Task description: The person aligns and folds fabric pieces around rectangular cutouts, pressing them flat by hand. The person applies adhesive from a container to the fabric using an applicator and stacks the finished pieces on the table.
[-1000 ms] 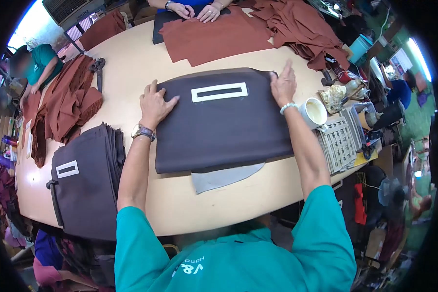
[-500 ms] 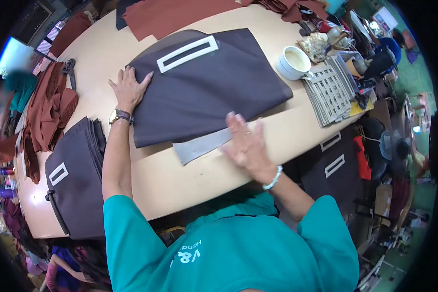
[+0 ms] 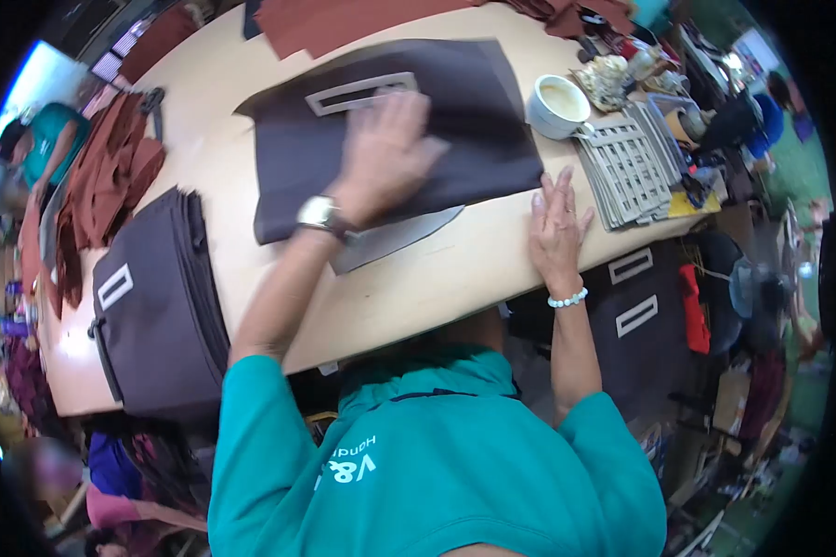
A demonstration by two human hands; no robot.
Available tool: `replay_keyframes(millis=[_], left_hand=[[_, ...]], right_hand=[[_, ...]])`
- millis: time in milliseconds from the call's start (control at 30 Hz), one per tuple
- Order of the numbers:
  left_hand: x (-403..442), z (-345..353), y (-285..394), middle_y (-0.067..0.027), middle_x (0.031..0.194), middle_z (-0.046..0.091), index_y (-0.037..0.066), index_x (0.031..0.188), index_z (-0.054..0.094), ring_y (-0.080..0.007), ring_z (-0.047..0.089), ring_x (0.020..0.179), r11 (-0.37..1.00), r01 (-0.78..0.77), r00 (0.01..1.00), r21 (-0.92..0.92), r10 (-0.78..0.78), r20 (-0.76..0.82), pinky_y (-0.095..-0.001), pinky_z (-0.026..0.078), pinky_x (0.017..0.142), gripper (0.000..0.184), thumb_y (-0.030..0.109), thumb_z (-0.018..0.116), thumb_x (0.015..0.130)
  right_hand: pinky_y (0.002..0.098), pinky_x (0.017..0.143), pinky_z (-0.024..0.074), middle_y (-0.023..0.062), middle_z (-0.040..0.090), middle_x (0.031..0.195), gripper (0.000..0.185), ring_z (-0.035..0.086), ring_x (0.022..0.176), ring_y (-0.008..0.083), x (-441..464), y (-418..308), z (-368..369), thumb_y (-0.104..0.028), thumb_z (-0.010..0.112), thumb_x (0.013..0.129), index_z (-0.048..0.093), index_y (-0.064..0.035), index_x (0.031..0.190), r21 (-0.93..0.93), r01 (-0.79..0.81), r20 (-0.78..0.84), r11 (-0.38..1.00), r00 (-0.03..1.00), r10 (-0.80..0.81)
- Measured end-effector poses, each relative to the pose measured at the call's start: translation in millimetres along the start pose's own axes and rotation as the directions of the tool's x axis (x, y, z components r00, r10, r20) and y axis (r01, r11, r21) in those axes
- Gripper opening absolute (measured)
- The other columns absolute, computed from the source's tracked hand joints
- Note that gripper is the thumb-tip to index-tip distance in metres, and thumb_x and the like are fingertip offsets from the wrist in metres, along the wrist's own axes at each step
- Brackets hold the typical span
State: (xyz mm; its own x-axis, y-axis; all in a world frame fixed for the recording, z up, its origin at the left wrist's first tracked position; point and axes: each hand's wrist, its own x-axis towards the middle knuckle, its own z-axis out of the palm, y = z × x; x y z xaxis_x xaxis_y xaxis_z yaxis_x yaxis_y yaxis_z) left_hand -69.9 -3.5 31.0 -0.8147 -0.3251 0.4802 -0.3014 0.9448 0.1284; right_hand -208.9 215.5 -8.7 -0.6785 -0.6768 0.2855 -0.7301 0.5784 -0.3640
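A dark fabric piece lies flat on the table, with a pale rectangular frame near its far edge. Over the middle of the fabric, my left hand is blurred by motion. Its fingers reach out flat toward the frame and cover part of it. A light grey piece sticks out from under the fabric's near edge. My right hand rests open on the table just beside the fabric's near right corner, fingers pointing away from me.
A stack of dark fabric pieces sits at the left, with scissors and rust-brown fabric beyond. At right stand a white cup and a pile of pale frames. Another person works at far left.
My left hand has moved from the fabric's left edge to its middle, near the frame. My right hand has shifted right, off the grey piece. The fabric lies flatter and slightly farther away.
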Motion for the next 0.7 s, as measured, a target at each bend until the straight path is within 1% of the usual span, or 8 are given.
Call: replay_keyframes(millis=[133, 167, 233, 333, 400, 467, 567, 700], left_hand=[[-24.7, 75.7, 94.3, -0.0224, 0.131, 0.042, -0.005, 0.122, 0.045, -0.0359, 0.040, 0.122, 0.977, -0.093, 0.996, -0.194, 0.094, -0.004, -0.0521, 0.028, 0.100, 0.077, 0.061, 0.041, 0.082], [-27.3, 62.7, 94.8, -0.0231, 0.131, 0.041, -0.006, 0.123, 0.044, -0.0356, 0.038, 0.123, 0.975, -0.011, 0.977, -0.221, 0.057, 0.207, -0.0512, 0.026, 0.101, 0.079, 0.062, 0.040, 0.082], [-24.6, 29.3, 96.8, -0.0245, 0.131, 0.040, -0.009, 0.124, 0.041, -0.0351, 0.036, 0.125, 0.957, 0.165, 0.807, -0.240, 0.009, 0.591, -0.0493, 0.023, 0.104, 0.083, 0.063, 0.038, 0.082], [-61.7, 8.0, 73.8, -0.0263, 0.131, 0.039, -0.010, 0.126, 0.038, -0.0348, 0.031, 0.129, 0.959, 0.223, 0.881, -0.172, -0.122, 0.458, -0.0475, 0.018, 0.107, 0.084, 0.062, 0.038, 0.083], [-97.1, -4.4, 55.6, -0.0266, 0.136, 0.032, -0.010, 0.130, 0.032, -0.0344, 0.024, 0.132, 0.944, 0.326, 0.867, -0.055, -0.275, 0.415, -0.0483, 0.016, 0.107, 0.085, 0.061, 0.037, 0.084], [-135.7, -25.7, 39.2, -0.0258, 0.141, 0.023, -0.009, 0.134, 0.026, -0.0342, 0.018, 0.134, 0.919, 0.393, 0.878, -0.026, -0.366, 0.310, -0.0490, 0.014, 0.108, 0.081, 0.056, 0.038, 0.087], [-167.8, -52.0, 27.6, -0.0230, 0.145, 0.016, -0.006, 0.137, 0.019, -0.0320, 0.013, 0.136, 0.861, 0.508, 0.797, 0.033, -0.484, 0.361, -0.0489, 0.012, 0.109, 0.074, 0.048, 0.038, 0.090], [-191.9, -60.7, 13.7, -0.0189, 0.140, 0.030, 0.000, 0.133, 0.034, -0.0322, 0.026, 0.131, 0.810, 0.557, 0.781, 0.187, -0.586, 0.215, -0.0493, 0.019, 0.106, 0.056, 0.036, 0.043, 0.091]], right_hand=[[0.0631, 0.101, 0.0094, 0.0057, 0.046, 0.133, 0.061, 0.032, 0.128, 0.0328, 0.5, 7.1, 4.4, -0.029, 0.037, 0.093, 0.012, -0.0009, 0.141, -0.040, 0.039, 0.004, 0.998, 0.999, -0.039], [0.0623, 0.102, 0.0089, 0.0042, 0.046, 0.134, 0.060, 0.032, 0.129, 0.0329, 0.1, 6.5, 3.0, -0.028, 0.036, 0.093, 0.011, -0.0016, 0.141, -0.045, 0.035, 0.023, 0.998, 0.999, -0.034], [0.0625, 0.102, 0.0087, 0.0041, 0.046, 0.133, 0.061, 0.031, 0.129, 0.0330, -0.3, 3.9, 3.4, -0.028, 0.036, 0.093, 0.010, -0.0022, 0.142, -0.046, 0.037, 0.009, 0.998, 0.999, -0.037], [0.0630, 0.102, 0.0087, 0.0027, 0.046, 0.133, 0.062, 0.031, 0.129, 0.0334, -0.3, 2.0, 3.2, -0.027, 0.037, 0.094, 0.006, -0.0029, 0.142, -0.052, 0.035, 0.009, 0.998, 0.999, -0.035], [0.0633, 0.102, 0.0090, 0.0022, 0.047, 0.133, 0.063, 0.031, 0.129, 0.0334, -0.6, 1.4, 2.0, -0.027, 0.037, 0.093, 0.006, -0.0027, 0.142, -0.044, 0.023, 0.017, 0.999, 1.000, -0.022], [0.0638, 0.101, 0.0095, 0.0017, 0.047, 0.132, 0.063, 0.033, 0.128, 0.0323, -0.3, 0.7, 2.6, -0.027, 0.038, 0.093, 0.006, -0.0024, 0.142, -0.053, 0.028, 0.011, 0.998, 1.000, -0.028], [0.0642, 0.101, 0.0110, 0.0036, 0.051, 0.128, 0.065, 0.037, 0.125, 0.0309, 1.3, 1.9, 2.6, -0.026, 0.041, 0.092, 0.008, -0.0021, 0.142, -0.078, 0.046, -0.013, 0.996, 0.999, -0.048], [0.0640, 0.101, 0.0126, 0.0064, 0.058, 0.116, 0.069, 0.043, 0.119, 0.0291, 13.4, -10.1, -8.5, -0.024, 0.049, 0.088, 0.011, -0.0008, 0.141, -0.084, -0.004, -0.004, 0.996, 1.000, 0.004]])
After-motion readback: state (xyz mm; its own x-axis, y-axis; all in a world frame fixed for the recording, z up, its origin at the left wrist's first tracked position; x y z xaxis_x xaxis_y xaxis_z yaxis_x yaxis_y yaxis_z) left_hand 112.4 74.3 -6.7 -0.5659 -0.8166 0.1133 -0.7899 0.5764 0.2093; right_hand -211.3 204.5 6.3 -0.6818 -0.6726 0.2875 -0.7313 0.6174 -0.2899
